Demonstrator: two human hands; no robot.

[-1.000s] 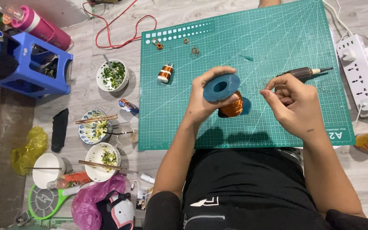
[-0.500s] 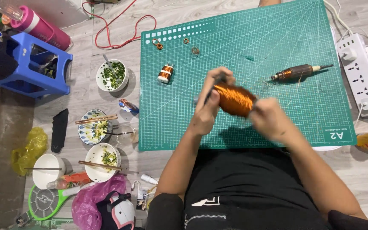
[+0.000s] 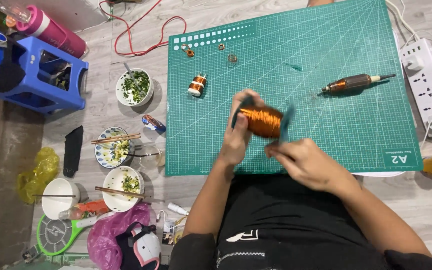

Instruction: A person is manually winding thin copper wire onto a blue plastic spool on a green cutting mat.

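Note:
My left hand (image 3: 237,136) grips a large spool of copper wire (image 3: 262,121) with blue end flanges, held on its side above the green cutting mat (image 3: 336,75). My right hand (image 3: 303,161) sits just below the spool's right flange, fingers pinched together near it; whether they pinch wire is too fine to see. A motor rotor with copper windings (image 3: 352,83) lies on the mat to the right. A small copper coil (image 3: 197,84) stands at the mat's left, with small rings (image 3: 188,50) beyond it.
A white power strip (image 3: 430,90) lies right of the mat. Left on the floor are bowls with food and chopsticks (image 3: 118,145), a blue stool (image 3: 41,80), a pink bottle (image 3: 51,31), red wire (image 3: 146,30), a yellow bag (image 3: 36,172) and a pink bag (image 3: 111,235).
The spool has turned from end-on, blue flange facing up, to lying sideways. My right hand moved from near the rotor down to the spool's lower right.

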